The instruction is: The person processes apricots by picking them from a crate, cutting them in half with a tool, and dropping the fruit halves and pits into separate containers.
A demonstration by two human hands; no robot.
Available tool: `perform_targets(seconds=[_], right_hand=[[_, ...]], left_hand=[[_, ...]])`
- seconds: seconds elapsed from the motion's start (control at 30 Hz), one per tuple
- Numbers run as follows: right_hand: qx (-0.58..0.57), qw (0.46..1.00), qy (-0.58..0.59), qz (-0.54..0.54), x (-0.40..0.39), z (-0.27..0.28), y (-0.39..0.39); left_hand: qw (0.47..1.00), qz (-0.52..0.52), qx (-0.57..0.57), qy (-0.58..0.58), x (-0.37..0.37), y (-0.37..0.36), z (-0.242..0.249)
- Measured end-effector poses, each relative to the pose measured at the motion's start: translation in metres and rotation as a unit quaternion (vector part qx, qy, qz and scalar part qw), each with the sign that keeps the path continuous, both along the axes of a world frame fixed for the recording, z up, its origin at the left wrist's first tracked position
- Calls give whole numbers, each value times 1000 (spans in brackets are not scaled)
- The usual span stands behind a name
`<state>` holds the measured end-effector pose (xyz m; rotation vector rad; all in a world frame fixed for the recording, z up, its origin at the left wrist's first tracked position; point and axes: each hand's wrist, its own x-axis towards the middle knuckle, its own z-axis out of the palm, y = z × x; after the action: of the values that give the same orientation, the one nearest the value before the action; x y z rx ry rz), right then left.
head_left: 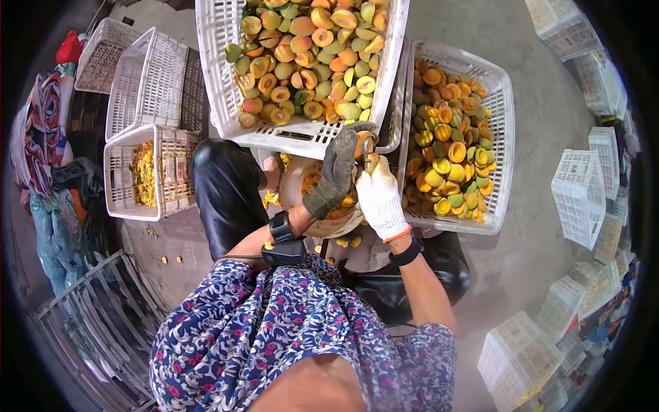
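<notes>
My left hand [338, 163], in a dark grey glove, is closed around a peach half [362, 144] with orange flesh. Close against it is my right hand [380, 198] in a white glove, its fingers pinched at the fruit; whatever they grip is too small to make out. Both hands are over the rim of a round pale bucket [294, 184] between my knees, with orange pieces inside. Just beyond them stands a white crate [218, 82] full of halved peaches [302, 44]. To the right, another white crate [506, 137] holds hollowed peach halves [449, 147].
On the left, a white crate [162, 206] contains yellow pieces, with more crates [147, 82] behind it. A metal rack [96, 302] stands at lower left beside plastic sheeting [58, 233]. Several crates [580, 196] line the right side. Yellow bits [165, 259] lie on the floor.
</notes>
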<state>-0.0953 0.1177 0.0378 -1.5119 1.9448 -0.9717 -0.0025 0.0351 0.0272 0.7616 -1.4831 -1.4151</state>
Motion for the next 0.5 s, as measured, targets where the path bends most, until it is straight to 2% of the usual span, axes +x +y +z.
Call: perform_targets(seconds=[0.07,0.1,0.17,0.2,0.27,0.3,0.33,0.4,0.43,0.47,0.5], right_hand=[[-102,986,85,101,-8,-3,0],[-100,986,85,101,-10,-1,-1],[59,989,-90,102,-14,17,-4],[60,989,-89,103,-17,13,-2],[70,959,-202,183,-24,2,2],[278,850,-448,15,-16,44,-9],[278,850,-447,17,-16,48,-10],[309,848,-431,12,-19,51,-12],[324,845,-426,6,-17,52,-14],[324,846,-425,8,-16,53,-15],[320,848,-423,17,-14,53,-14]], left_hand=[[999,22,46,13,-3,1,-2],[999,22,48,14,-3,-1,-3],[997,-4,-37,-64,1,-7,8],[997,-2,-37,-63,3,-10,6],[982,-119,139,36,9,-18,-4],[935,-207,260,120,11,-26,-4],[936,-205,259,121,12,-24,-5],[965,-139,217,57,11,-18,11],[912,-151,353,144,7,-20,5],[913,-150,351,145,8,-21,-5],[892,-164,373,196,11,-20,-15]])
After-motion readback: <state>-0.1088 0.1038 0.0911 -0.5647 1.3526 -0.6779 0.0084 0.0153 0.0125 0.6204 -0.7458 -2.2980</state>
